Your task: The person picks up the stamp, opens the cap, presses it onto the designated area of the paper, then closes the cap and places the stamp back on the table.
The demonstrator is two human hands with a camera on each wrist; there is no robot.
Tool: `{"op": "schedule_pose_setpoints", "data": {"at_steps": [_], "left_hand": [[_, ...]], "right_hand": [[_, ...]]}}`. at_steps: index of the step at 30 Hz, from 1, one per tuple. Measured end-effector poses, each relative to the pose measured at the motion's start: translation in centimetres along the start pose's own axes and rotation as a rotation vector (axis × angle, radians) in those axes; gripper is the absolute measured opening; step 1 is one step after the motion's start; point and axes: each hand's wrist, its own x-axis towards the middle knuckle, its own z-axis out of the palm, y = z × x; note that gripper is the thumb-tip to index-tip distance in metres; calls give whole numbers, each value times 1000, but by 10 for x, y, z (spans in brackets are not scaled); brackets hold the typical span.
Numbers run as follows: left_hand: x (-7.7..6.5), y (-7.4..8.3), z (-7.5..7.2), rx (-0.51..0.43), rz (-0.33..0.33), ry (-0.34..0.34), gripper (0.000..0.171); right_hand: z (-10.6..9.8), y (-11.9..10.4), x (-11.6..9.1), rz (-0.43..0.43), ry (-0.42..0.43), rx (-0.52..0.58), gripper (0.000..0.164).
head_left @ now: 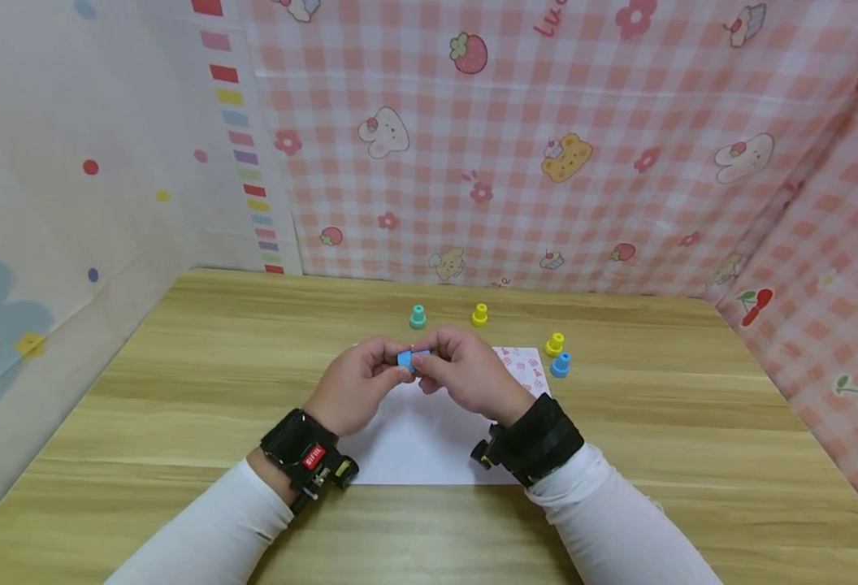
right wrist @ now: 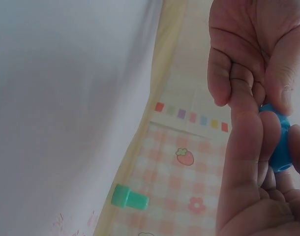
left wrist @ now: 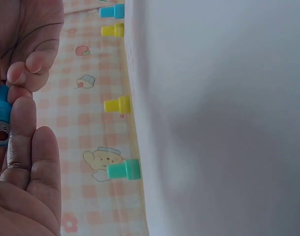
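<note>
A small blue toy stamp (head_left: 405, 360) is held in the fingertips of both hands above the white paper (head_left: 422, 439). My left hand (head_left: 352, 388) pinches one end between thumb and fingers. The right hand (head_left: 476, 380) grips the other end. In the left wrist view, part of the blue stamp (left wrist: 2, 110) shows a printed face on its side. Seen from the right wrist, the blue stamp (right wrist: 281, 155) lies between fingers and thumbs, partly covered by them.
Pink prints (head_left: 524, 366) mark the paper's far right. A green stamp (head_left: 418, 317) and a yellow stamp (head_left: 479, 315) stand behind the paper. Another yellow stamp (head_left: 554, 344) and a second blue stamp (head_left: 561, 365) stand beside its right edge. Patterned cloth (head_left: 502, 219) hangs behind the wooden table (head_left: 692, 455).
</note>
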Motion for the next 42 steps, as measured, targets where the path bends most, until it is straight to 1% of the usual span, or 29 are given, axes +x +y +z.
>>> {"op": "schedule_pose_setpoints", "data": {"at_steps": [1,5,8,11,19,24,30,37,42], "left_hand": [[0,0,-1,-1,-8,-3,13],[0,2,-2,-10,-33,-14,11],[0,3,-3,-15,-33,-20,10],[-1,3,-4,-22,-30,-25,10],[0,3,-5,-35,-33,-31,11],[-1,3,-5,-50,-32,-32,11],[-1,2,-4,-101,-32,-33,13],[0,0,-5,-59,-28,-26,14],[0,-1,-6,-52,-24,-29,14]], "right_hand": [[0,4,2,-4,-5,14,15],[1,6,2,5,-19,75,19],[1,6,2,14,-33,120,19],[1,4,1,20,-41,139,17],[1,-21,-13,7,-53,135,14],[2,-22,-13,-1,-47,139,13],[2,-22,-14,-11,-17,86,12],[2,-23,-14,-22,-26,78,15],[2,-23,-14,-13,-34,83,15]]}}
